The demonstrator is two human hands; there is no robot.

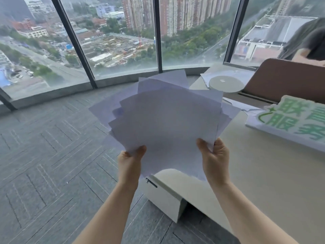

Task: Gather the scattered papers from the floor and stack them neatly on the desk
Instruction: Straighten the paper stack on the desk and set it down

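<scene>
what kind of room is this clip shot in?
Most likely a high-rise office. Tall windows look down on city blocks, grey carpet tiles cover the floor, and a pale desk with a partition stands at right. Both hands hold a fanned sheaf of papers.

A fanned bundle of papers [163,120] sits in the middle, held up over the floor [44,155] and the near left corner of the tabletop [263,173]. The left hand [131,160] grips its lower left edge, the right hand [213,159] its lower right. On the tabletop to the right lies a lettered sign [290,120]; behind the papers, farther back, rests a round disc [226,83]. A partition panel [284,80] stands behind the sign. Windows [114,41] run behind the floor.
</scene>
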